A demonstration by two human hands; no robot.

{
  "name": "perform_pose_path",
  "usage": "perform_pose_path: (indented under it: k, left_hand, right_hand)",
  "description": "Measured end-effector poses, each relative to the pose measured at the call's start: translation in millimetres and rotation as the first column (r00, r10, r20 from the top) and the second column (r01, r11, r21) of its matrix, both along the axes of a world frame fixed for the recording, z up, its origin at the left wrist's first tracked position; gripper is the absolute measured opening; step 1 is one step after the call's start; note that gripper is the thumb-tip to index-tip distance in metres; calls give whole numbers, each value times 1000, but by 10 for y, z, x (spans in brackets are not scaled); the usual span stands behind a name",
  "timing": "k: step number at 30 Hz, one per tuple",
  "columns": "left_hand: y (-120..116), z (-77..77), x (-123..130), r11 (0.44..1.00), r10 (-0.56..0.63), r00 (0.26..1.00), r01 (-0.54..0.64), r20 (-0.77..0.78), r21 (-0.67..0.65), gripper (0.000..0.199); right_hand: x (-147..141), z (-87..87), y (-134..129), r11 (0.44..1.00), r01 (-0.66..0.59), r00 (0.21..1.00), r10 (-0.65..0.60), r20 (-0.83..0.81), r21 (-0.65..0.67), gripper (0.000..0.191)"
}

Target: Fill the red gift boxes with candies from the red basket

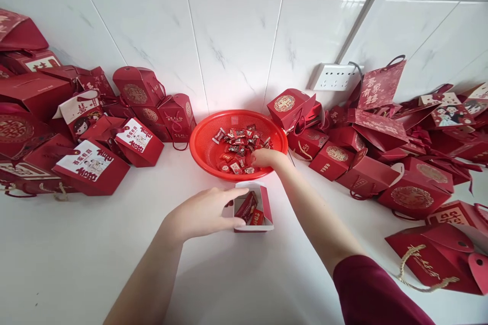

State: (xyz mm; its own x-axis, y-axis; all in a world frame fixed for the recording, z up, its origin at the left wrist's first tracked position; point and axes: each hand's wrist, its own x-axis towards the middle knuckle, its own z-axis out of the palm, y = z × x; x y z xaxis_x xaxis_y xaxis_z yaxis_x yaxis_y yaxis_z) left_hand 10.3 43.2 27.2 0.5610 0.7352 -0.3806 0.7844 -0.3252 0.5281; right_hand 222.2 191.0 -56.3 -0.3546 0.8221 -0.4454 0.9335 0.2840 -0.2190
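A small open gift box [267, 208], white inside and red outside, stands on the white table with several wrapped sweets [248, 206] in it. My left hand [208, 213] grips the box at its left side, thumb at the near edge and fingers along the far rim. Just behind the box sits a red plastic basket [198, 150] with a loose pile of small wrapped candies [239, 148]. Inside its right part, my right hand [265, 158] reaches down with curled fingers at the candies. Its fingertips are partly hidden, so whatever they pinch does not show.
Red gift boxes [91, 165] are piled at the left, and more red gift boxes [375, 172] crowd the right side. A box with a rope handle [438, 259] lies at the near right. Against the tiled wall [236, 45] is a white power strip [336, 77].
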Motion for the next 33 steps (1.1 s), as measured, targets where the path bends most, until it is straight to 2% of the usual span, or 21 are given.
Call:
perform_pose_path:
  k: [3, 5, 7, 11, 14, 19, 25, 28, 31, 33]
  left_hand:
    - [61, 46, -121, 994, 105, 992, -108, 64, 32, 59]
    - [130, 15, -218, 976, 202, 979, -203, 23, 79, 61]
    - [205, -61, -301, 967, 243, 969, -238, -38, 93, 65]
    - [303, -232, -366, 970, 233, 971, -228, -46, 86, 72]
    - [314, -303, -344, 973, 219, 975, -215, -43, 85, 78]
    - [295, -335, -287, 967, 246, 968, -241, -50, 81, 83]
    - [279, -337, -260, 962, 259, 965, -254, -44, 100, 81]
    - [273, -332, -276, 960, 253, 965, -242, -67, 141, 78]
    - [260, -298, -289, 946, 262, 963, -245, -56, 214, 72]
    - [245, -258, -271, 913, 292, 956, -287, 27, 288, 60]
  right_hand:
    - [-8, -45, 96, 998, -30, 999, 32, 32, -53, 19]
    - [-29, -58, 157, 996, -50, 997, 54, 59, -78, 23]
    - [-58, -63, 197, 993, -65, 994, 74, 86, -100, 29]
    - [-112, -69, 204, 986, -90, 988, 106, 114, -139, 27]
    - [-140, -58, 192, 980, -109, 986, 127, 105, -164, 21]
    - [-177, 26, 187, 962, -175, 981, 187, 42, -208, 24]
    - [-162, 129, 125, 936, -239, 970, 217, -114, -259, 32]
    - [-98, 179, 103, 961, -190, 971, 155, -180, -200, 31]
    - [-2, 250, 15, 997, -75, 957, 65, -284, -25, 46]
    - [53, 296, -129, 995, 13, 893, 34, -448, 100, 53]
